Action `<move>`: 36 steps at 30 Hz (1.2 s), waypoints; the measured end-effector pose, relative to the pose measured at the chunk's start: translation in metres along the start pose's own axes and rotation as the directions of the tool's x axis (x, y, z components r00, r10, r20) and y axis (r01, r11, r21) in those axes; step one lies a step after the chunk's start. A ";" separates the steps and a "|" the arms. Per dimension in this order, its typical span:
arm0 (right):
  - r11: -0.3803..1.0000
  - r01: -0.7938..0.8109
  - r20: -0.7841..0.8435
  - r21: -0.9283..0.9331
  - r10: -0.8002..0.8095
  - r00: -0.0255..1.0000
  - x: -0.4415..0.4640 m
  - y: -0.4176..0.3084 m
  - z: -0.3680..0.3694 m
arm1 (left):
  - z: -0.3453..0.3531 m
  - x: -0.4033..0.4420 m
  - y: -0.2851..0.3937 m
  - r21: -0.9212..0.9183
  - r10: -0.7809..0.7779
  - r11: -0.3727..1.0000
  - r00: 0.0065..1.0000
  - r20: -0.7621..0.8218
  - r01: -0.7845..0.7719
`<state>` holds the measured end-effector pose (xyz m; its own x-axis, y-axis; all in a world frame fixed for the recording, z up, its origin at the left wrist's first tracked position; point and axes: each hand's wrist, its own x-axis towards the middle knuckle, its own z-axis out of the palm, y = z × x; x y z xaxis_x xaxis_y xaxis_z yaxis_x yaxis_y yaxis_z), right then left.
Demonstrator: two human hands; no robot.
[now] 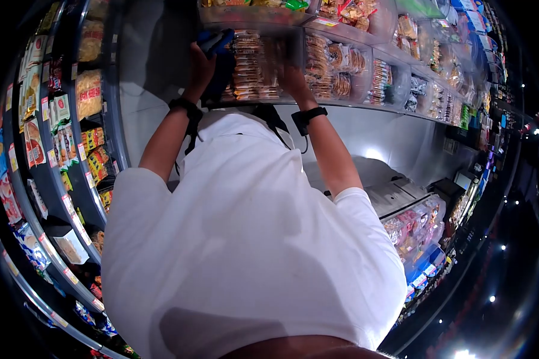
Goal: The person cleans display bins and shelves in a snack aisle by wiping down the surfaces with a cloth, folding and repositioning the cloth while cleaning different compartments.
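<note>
At the left end of a clear bin, my left hand (202, 64) is closed on a dark blue, cloth-like thing (221, 45), whose kind I cannot make out. Stacked flat packets of wrapped biscuits (248, 66) fill the bin beside it. My right hand (291, 76) reaches into the same bin, right of the stack. Motion blurs its fingers, so whether it holds a packet does not show. Dark bands with attached devices circle both wrists.
Further clear bins with round biscuits (341, 57) and small wrapped snacks (378, 81) continue to the right. Shelves of packaged food (90, 96) rise on the left. A lower display of pink packets (414, 230) stands at my right side.
</note>
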<state>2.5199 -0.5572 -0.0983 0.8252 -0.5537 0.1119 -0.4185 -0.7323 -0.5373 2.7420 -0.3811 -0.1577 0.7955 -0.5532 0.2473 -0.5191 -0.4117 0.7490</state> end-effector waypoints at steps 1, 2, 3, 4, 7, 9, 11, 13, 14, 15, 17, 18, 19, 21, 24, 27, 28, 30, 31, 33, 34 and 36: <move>0.996 0.087 -0.043 -0.018 -0.087 0.995 0.000 0.005 0.001 | 0.001 -0.003 -0.002 0.000 -0.001 1.000 1.000 0.002 0.001; 0.993 -0.115 0.143 0.014 0.112 0.983 -0.009 0.009 0.002 | 0.002 -0.006 -0.004 0.000 -0.001 1.000 1.000 0.002 0.001; 0.993 -0.116 0.146 0.012 0.113 0.983 -0.011 0.013 0.005 | -0.001 -0.005 -0.001 0.015 0.003 1.000 1.000 -0.006 -0.003; 0.995 -0.074 0.167 -0.064 0.084 0.982 -0.013 0.018 0.008 | -0.004 -0.006 0.002 0.014 -0.001 1.000 1.000 -0.008 0.001; 0.939 0.105 0.283 -0.327 -0.009 0.959 -0.010 0.035 0.017 | -0.014 -0.013 0.002 0.159 0.090 0.983 0.996 -0.008 -0.088; 0.829 0.292 0.353 -0.478 -0.123 0.928 -0.011 0.044 0.011 | -0.015 -0.021 -0.010 0.141 0.080 0.986 0.996 0.035 -0.084; 0.866 0.128 0.378 -0.483 0.075 0.923 -0.002 0.037 -0.003 | -0.020 -0.028 -0.017 0.116 0.083 0.989 0.994 0.076 -0.092; 0.867 0.156 0.400 -0.473 0.053 0.915 -0.002 0.038 -0.001 | -0.028 -0.035 -0.016 0.058 0.061 0.996 0.989 0.139 -0.069; 0.867 0.186 0.419 -0.462 0.029 0.907 0.001 0.039 0.000 | -0.031 -0.036 -0.016 0.058 0.039 0.997 0.987 0.156 -0.048; 0.871 0.201 0.252 -0.447 -0.093 0.963 -0.007 0.058 0.022 | -0.033 -0.034 -0.015 0.063 0.025 0.997 0.987 0.156 -0.035; 0.880 0.160 0.320 -0.448 -0.009 0.948 -0.003 0.050 0.023 | -0.039 -0.030 -0.018 0.046 0.056 0.997 0.981 0.188 -0.065; 0.858 0.194 0.366 -0.476 -0.007 0.931 -0.003 0.045 0.019 | -0.038 -0.023 -0.023 0.020 0.100 0.994 0.972 0.214 -0.107; 0.835 0.230 0.411 -0.500 -0.006 0.912 -0.003 0.039 0.015 | -0.034 -0.017 -0.032 0.103 0.157 0.978 0.962 0.223 -0.184; 0.862 0.164 0.480 -0.480 0.102 0.871 0.002 0.018 -0.001 | -0.030 -0.010 -0.032 0.168 0.128 0.973 0.976 0.177 -0.158; 0.882 0.112 0.486 -0.457 0.143 0.862 0.003 0.012 -0.006 | -0.039 0.011 -0.011 0.147 0.092 0.982 0.976 0.200 -0.123; 0.925 -0.109 0.363 -0.363 0.248 0.898 0.000 0.012 0.002 | -0.038 0.017 0.019 0.391 0.185 0.903 0.983 0.019 -0.178; 0.915 -0.114 0.363 -0.386 0.264 0.894 0.002 0.018 0.008 | -0.035 0.016 0.021 0.310 0.155 0.936 0.986 0.064 -0.167; 0.856 -0.142 0.456 -0.497 0.398 0.796 0.012 -0.003 -0.006 | -0.027 0.015 0.019 0.256 0.167 0.950 0.984 0.063 -0.178; 0.857 -0.197 0.418 -0.477 0.418 0.806 0.013 -0.003 -0.002 | -0.030 0.016 0.023 0.192 0.129 0.971 0.987 0.094 -0.145; 0.829 -0.220 0.357 -0.513 0.440 0.824 0.009 0.004 0.016 | -0.030 0.013 0.026 0.090 0.071 0.993 0.990 0.121 -0.082; 0.829 -0.224 0.349 -0.512 0.439 0.828 0.011 0.000 0.018 | -0.024 0.011 0.021 0.089 0.081 0.992 0.990 0.118 -0.091; 0.815 -0.029 0.418 -0.579 0.327 0.848 0.011 -0.002 0.021 | -0.015 0.008 0.013 0.099 0.141 0.985 0.990 0.020 -0.142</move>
<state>2.5377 -0.5535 -0.1134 0.7212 -0.5432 -0.4299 -0.5846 -0.8102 0.0431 2.7467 -0.3803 -0.1371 0.7081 -0.6201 0.3377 -0.6550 -0.3984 0.6420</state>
